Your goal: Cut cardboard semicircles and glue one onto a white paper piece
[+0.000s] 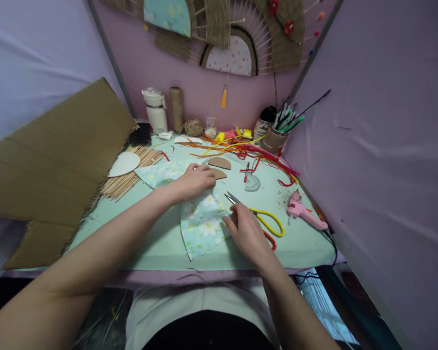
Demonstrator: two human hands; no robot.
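A light blue floral fabric lies in loose folds across the middle of the table. My left hand is closed on its upper part, the fingers curled and pressed together. Just beyond those fingers are two brown cardboard half-circles, one partly covered by the hand. My right hand is at the fabric's right edge, thumb and index finger apart, the thumb touching the cloth. Beneath that hand lies a pair of scissors with yellow and red handles, its blades pointing up and left; the hand hides the pivot.
A large cardboard sheet leans at left beside wooden sticks and a white oval. Coloured strips, a protractor and a pink glue gun lie right. Behind stand a white-lidded jar, twine and a pen holder.
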